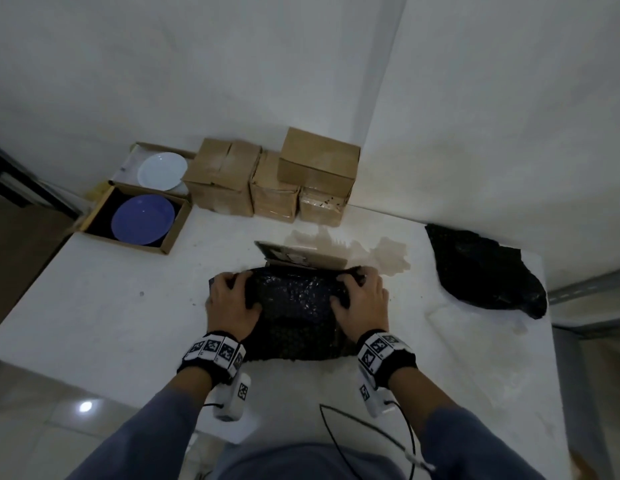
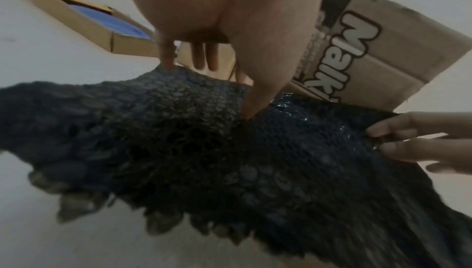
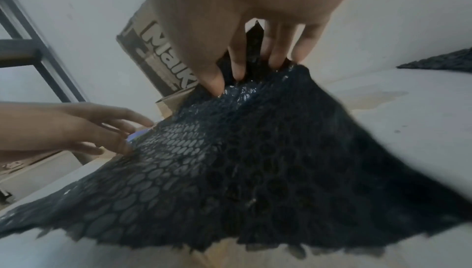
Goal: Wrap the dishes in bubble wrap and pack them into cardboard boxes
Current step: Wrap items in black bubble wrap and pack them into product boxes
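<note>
A bundle of black bubble wrap (image 1: 294, 299) lies mid-table against a brown printed cardboard box (image 1: 301, 258). My left hand (image 1: 232, 296) grips the bundle's left end, fingers hooked over the far edge and thumb pressed on top (image 2: 209, 88). My right hand (image 1: 360, 296) grips the right end the same way (image 3: 245, 76). A sliver of blue plate (image 3: 137, 135) shows at the wrap's edge by my left fingers; whatever else is inside is hidden. The box's flap (image 2: 383, 50) stands up just behind the bundle.
A blue plate (image 1: 142, 219) lies in an open box at the back left, with a white plate (image 1: 162, 171) in a box behind it. Several closed cardboard boxes (image 1: 319, 164) are stacked along the wall. Spare black bubble wrap (image 1: 485, 268) lies far right beside a brown stain (image 1: 370, 254).
</note>
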A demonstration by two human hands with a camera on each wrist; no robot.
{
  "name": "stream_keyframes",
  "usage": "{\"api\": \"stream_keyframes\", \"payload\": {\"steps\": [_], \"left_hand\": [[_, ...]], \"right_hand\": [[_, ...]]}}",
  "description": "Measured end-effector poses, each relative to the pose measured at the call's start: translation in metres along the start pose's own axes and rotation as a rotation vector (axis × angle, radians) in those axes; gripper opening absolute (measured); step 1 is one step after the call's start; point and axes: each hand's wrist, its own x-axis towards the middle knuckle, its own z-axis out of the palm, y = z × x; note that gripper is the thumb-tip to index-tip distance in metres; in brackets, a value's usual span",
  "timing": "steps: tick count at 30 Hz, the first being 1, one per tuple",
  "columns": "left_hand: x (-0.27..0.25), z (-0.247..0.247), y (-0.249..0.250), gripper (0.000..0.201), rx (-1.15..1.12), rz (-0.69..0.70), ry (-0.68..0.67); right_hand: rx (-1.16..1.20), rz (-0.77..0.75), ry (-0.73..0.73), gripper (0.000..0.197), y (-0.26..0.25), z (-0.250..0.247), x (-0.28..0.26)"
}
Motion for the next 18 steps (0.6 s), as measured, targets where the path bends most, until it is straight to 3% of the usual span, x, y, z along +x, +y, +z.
{"api": "stream_keyframes", "payload": {"steps": [4,6,8,11,14,18], "left_hand": [[0.014,0.002,-0.004,0.077,-0.105,-0.492,-0.072],[0.021,0.0,-0.007,0.074,-0.36,-0.583,-0.099],[0.024,-0.006,-0.011,0.057,-0.529,-0.494,-0.069],[0.032,-0.017,-0.015,0.037,-0.467,-0.306,0.007],[0.044,-0.022,-0.012,0.03,-0.38,-0.162,0.001],[0.049,-0.026,0.004,0.028,-0.251,-0.128,0.027]], "right_hand": [[0.135,0.039,0.033,0.022,0.002,0.005,0.01],[0.269,0.102,-0.008,0.012,0.001,0.002,0.014],[0.355,0.192,-0.028,0.009,0.002,-0.003,0.017],[0.342,0.278,-0.02,0.011,0.01,-0.006,0.014],[0.321,0.331,0.0,0.012,0.017,-0.003,0.007],[0.259,0.351,-0.038,0.025,0.019,-0.002,0.001]]}}
